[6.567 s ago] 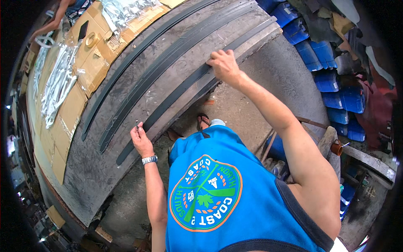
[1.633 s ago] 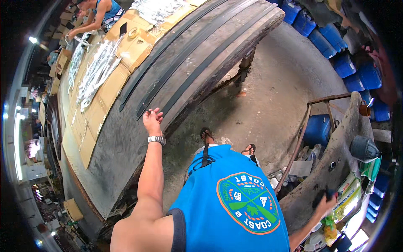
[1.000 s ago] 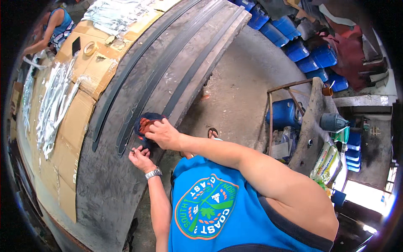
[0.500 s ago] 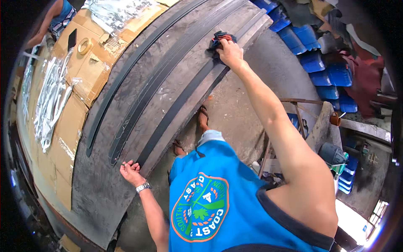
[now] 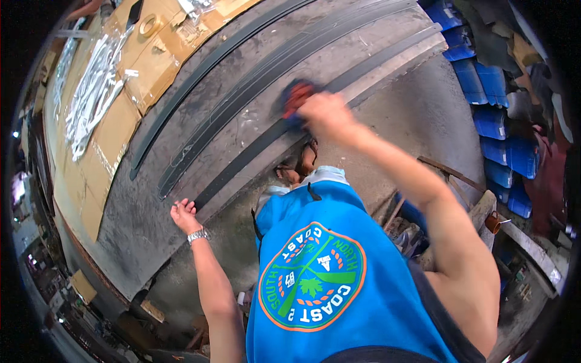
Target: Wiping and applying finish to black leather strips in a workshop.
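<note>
My right hand (image 5: 327, 116), smeared by motion, grips a crumpled dark rag with red parts (image 5: 299, 100). The rag lies on the nearest of the long black strips (image 5: 242, 158), about midway along it. At that strip's lower left end is my left hand (image 5: 184, 216), fingers curled in and thumb against them. Whether the fingers pinch the strip's tip or something small cannot be made out. Farther across the grey table (image 5: 139, 233) run another wide black strip (image 5: 227, 115) with loose threads along it and a narrower black strip (image 5: 200, 75).
Flattened cardboard (image 5: 136, 78) covers the table's far left, bearing white strips in clear plastic (image 5: 100, 91), a tape roll (image 5: 150, 25) and a dark phone (image 5: 134, 12). Blue stacked pieces (image 5: 490, 124) stand at right. A wooden frame (image 5: 448, 169) is beside my right arm.
My right hand and the rag have slid left and downward along the near strip. My left hand stays at the strip's end. The whole view has shifted with my head.
</note>
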`<state>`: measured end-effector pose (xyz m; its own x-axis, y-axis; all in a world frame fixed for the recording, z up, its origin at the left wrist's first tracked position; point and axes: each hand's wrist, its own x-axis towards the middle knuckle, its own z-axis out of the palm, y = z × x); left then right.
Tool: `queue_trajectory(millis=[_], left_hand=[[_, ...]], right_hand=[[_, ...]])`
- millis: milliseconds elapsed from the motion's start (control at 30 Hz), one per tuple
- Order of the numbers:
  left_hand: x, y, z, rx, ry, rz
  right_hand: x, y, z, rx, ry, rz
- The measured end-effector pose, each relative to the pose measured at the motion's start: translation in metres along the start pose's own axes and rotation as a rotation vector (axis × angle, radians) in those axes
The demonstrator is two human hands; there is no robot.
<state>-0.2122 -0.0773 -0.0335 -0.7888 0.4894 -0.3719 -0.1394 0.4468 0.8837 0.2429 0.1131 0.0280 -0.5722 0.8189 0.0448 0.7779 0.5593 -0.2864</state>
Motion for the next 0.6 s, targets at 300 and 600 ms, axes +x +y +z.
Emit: queue_trajectory(millis=[300,600], left_hand=[[-0.007,0.004,0.010,-0.053,-0.015,0.077],[0.001,-0.005,0.003,-0.054,-0.031,0.083]], right_hand=[[-0.025,0.083,-0.006,-0.044,0.213,0.288],[0.034,-0.154,0.055,0.232,0.229,-0.326]])
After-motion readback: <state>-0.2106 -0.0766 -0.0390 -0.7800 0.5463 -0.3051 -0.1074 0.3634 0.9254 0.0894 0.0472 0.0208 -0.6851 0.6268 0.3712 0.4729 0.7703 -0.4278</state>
